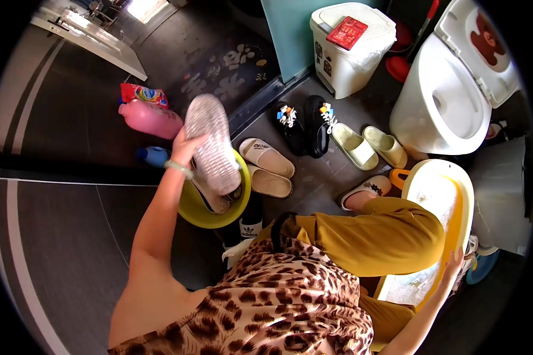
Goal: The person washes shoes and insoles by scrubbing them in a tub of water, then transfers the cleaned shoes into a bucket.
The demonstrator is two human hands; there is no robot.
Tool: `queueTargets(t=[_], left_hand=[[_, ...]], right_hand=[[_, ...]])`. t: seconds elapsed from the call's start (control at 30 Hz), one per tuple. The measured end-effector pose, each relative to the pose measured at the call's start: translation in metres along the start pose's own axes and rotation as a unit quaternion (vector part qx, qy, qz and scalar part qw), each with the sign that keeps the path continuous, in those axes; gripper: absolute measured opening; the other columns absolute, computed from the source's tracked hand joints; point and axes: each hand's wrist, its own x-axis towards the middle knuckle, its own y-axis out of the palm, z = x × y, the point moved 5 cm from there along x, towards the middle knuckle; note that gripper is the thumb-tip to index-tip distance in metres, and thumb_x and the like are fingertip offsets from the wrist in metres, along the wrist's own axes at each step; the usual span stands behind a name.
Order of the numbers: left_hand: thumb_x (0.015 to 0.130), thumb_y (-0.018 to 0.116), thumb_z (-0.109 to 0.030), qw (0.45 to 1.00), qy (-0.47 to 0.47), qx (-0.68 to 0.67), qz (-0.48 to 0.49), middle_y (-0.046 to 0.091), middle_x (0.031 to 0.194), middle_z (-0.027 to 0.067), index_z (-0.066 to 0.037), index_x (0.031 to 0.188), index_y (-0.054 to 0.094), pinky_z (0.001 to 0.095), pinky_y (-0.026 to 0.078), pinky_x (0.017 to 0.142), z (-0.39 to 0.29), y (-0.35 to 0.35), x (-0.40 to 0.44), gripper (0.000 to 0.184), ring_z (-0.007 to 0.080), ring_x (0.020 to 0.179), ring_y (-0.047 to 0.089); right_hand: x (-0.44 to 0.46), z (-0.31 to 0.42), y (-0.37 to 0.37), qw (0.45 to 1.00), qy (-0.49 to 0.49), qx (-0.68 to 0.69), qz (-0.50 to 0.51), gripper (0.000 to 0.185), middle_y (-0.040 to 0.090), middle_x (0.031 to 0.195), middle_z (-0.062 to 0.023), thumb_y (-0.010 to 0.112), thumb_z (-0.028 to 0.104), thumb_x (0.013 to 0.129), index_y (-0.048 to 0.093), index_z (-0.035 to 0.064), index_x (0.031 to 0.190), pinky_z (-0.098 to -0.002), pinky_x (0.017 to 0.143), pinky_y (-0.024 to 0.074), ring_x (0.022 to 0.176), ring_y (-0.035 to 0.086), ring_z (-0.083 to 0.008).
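Note:
My left hand (186, 148) grips a pale slipper (210, 136) by its side, with its wet-looking sole turned up. The slipper is held over a yellow-green basin (206, 220), where another slipper (212, 200) leans inside, partly covered by the held one. At the right, my right hand (455, 265) holds the rim of a white and yellow washtub (466, 198), which stands tilted against my legs with suds inside. An orange handle (398, 178) shows by the tub's upper edge.
White slippers (267, 158), black shoes (317, 133) and pale green slippers (355, 147) stand on the dark floor. Beyond are a lidded bin (343, 68) and a toilet (423, 97). A pink bottle (151, 118), a colourful packet (143, 94) and a blue bottle (154, 156) are at the left.

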Motion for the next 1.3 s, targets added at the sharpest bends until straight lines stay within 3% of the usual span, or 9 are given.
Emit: queueTargets(t=[0.23, 0.43, 0.67, 0.8, 0.83, 0.97, 1.07, 1.13, 1.3], left_hand=[[0.07, 0.076, -0.002, 0.984, -0.116, 0.004, -0.136, 0.064, 0.106, 0.0104, -0.001, 0.117, 0.057, 0.0356, 0.05, 0.083, 0.111, -0.161, -0.038, 0.05, 0.023, 0.095, 0.063], [0.07, 0.079, -0.014, 0.895, -0.128, 0.203, -0.376, 0.062, 0.114, 0.014, 0.0, 0.123, 0.052, 0.0375, 0.048, 0.087, 0.133, -0.163, -0.055, 0.061, 0.0285, 0.102, 0.061], [0.07, 0.081, -0.022, 0.899, -0.152, 0.201, -0.359, 0.057, 0.124, 0.0179, 0.001, 0.131, 0.045, 0.0395, 0.045, 0.094, 0.197, -0.176, -0.036, 0.074, 0.0321, 0.112, 0.056], [0.068, 0.082, -0.025, 0.925, -0.133, 0.177, -0.308, 0.057, 0.124, 0.0172, -0.001, 0.129, 0.048, 0.041, 0.045, 0.094, 0.247, -0.194, -0.014, 0.074, 0.0317, 0.112, 0.056], [0.066, 0.083, -0.028, 0.916, -0.17, 0.2, -0.304, 0.057, 0.124, 0.0172, -0.001, 0.13, 0.047, 0.0411, 0.044, 0.094, 0.253, -0.201, -0.009, 0.078, 0.0317, 0.113, 0.056], [0.059, 0.086, -0.034, 0.886, -0.224, 0.243, -0.326, 0.057, 0.124, 0.0177, -0.001, 0.131, 0.047, 0.0408, 0.044, 0.095, 0.255, -0.2, 0.01, 0.089, 0.032, 0.112, 0.056], [0.065, 0.081, -0.04, 0.898, -0.174, 0.223, -0.339, 0.058, 0.122, 0.0204, 0.001, 0.129, 0.049, 0.0403, 0.047, 0.091, 0.222, -0.182, -0.009, 0.082, 0.0324, 0.107, 0.059], [0.078, 0.069, -0.045, 0.884, -0.201, 0.022, -0.422, 0.059, 0.119, 0.0221, 0.002, 0.127, 0.052, 0.0392, 0.05, 0.086, 0.212, -0.178, -0.026, 0.07, 0.0314, 0.102, 0.061], [0.089, 0.054, -0.05, 0.854, -0.239, 0.061, -0.459, 0.061, 0.115, 0.0209, 0.003, 0.123, 0.055, 0.0412, 0.05, 0.083, 0.22, -0.182, -0.07, 0.064, 0.0331, 0.101, 0.061]], right_hand=[[-0.037, 0.064, 0.01, 0.988, -0.052, -0.144, -0.011, 0.043, 0.044, 0.135, -0.0229, 0.05, 0.012, 0.095, 0.042, -0.002, 0.135, -0.0366, 0.1, 0.0404, 0.12, 0.047, -0.0316], [-0.04, 0.036, 0.001, 0.985, -0.073, -0.159, 0.007, 0.046, 0.043, 0.136, -0.0218, 0.052, 0.016, 0.095, 0.04, -0.0032, 0.135, -0.037, 0.1, 0.0407, 0.121, 0.047, -0.0307], [-0.075, 0.038, -0.006, 0.997, 0.072, 0.0, -0.008, 0.047, 0.044, 0.14, -0.0126, 0.052, 0.023, 0.095, 0.041, 0.0066, 0.138, -0.0388, 0.094, 0.0421, 0.123, 0.045, -0.0261], [-0.089, 0.018, -0.012, 0.994, 0.08, -0.075, 0.013, 0.048, 0.047, 0.137, -0.0108, 0.052, 0.029, 0.095, 0.041, 0.013, 0.139, -0.0377, 0.075, 0.0484, 0.116, 0.051, -0.0246], [-0.094, 0.029, -0.013, 0.989, 0.122, -0.09, 0.003, 0.047, 0.045, 0.139, -0.0113, 0.05, 0.025, 0.095, 0.041, 0.01, 0.139, -0.0397, 0.087, 0.0456, 0.12, 0.049, -0.0258], [-0.098, 0.033, -0.016, 0.985, 0.151, -0.077, -0.017, 0.049, 0.047, 0.138, -0.01, 0.051, 0.027, 0.094, 0.041, 0.0098, 0.139, -0.0363, 0.082, 0.0472, 0.116, 0.051, -0.0242], [-0.101, 0.029, -0.015, 0.986, 0.13, -0.101, -0.011, 0.049, 0.048, 0.137, -0.0093, 0.051, 0.027, 0.094, 0.042, 0.0103, 0.139, -0.0351, 0.081, 0.0474, 0.115, 0.053, -0.0236], [-0.103, 0.039, -0.011, 0.986, 0.137, -0.098, -0.009, 0.048, 0.048, 0.137, -0.0092, 0.051, 0.027, 0.094, 0.042, 0.0103, 0.139, -0.0348, 0.08, 0.0476, 0.114, 0.053, -0.0234], [-0.098, 0.034, -0.009, 0.988, 0.138, -0.066, 0.011, 0.051, 0.046, 0.138, -0.0087, 0.052, 0.029, 0.094, 0.039, 0.0104, 0.14, -0.0368, 0.084, 0.0461, 0.114, 0.053, -0.0237]])
